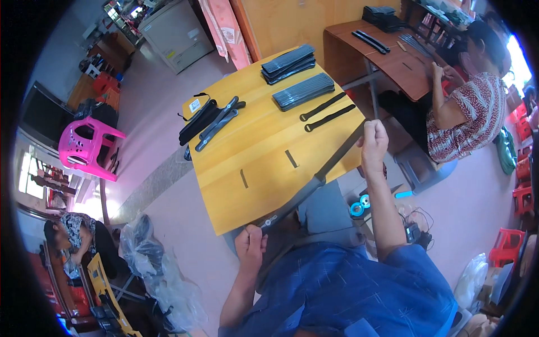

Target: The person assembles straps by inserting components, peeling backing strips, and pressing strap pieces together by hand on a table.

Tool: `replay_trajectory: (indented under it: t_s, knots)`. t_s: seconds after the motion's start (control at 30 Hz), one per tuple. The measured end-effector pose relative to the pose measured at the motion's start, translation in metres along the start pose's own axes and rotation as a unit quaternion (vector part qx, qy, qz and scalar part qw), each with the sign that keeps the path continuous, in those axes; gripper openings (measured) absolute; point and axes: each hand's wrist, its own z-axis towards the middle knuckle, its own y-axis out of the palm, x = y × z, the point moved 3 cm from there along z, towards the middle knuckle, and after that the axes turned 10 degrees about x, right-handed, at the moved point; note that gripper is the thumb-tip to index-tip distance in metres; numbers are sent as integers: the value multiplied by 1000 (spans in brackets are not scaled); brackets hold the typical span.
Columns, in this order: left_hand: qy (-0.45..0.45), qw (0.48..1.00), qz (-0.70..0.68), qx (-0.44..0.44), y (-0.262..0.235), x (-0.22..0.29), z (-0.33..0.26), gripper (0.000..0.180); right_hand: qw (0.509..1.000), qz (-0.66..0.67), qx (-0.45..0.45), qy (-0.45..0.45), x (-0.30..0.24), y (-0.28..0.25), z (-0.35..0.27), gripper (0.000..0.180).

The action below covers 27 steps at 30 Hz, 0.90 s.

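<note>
A long dark strap, with a wider padded stretch in its middle, is pulled taut on a slant over the table's near edge. My left hand is closed round its lower end, beside a small light mark on it. My right hand grips the upper end at the table's right corner. On the yellow table lie two short dark strips and two black straps with end loops. Further back are two stacks of grey-black straps. At the left lies a bundle of black straps.
A person in a patterned shirt works at a brown table on the right. Another person sits at lower left. A pink plastic chair and clear plastic bags stand left. Blue-rimmed spools and cables lie below right.
</note>
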Motion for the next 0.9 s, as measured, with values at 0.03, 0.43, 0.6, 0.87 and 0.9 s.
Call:
replay_trajectory:
  t_s: [0.03, 0.43, 0.6, 0.87, 0.9]
  knots:
    - [14, 1000, -6, 1, -2, -1, 0, 35, 1000, 0, 0, -2, 6, -1, 2, 30]
    - [86, 993, 70, 47, 2, -1, 7, 35, 918, -349, 39, -186, 47, 18, 0, 23]
    - [57, 994, 48, 83, 1, -15, 8, 34, 875, -440, 34, -197, 66, 14, 7, 23]
    - [59, 990, 21, 125, -70, -19, -4, 38, 796, -586, 56, -142, 51, -25, 57, 26]
    - [66, 989, 21, 129, -71, -20, -4, 36, 791, -597, 48, -125, 52, -29, 55, 27]
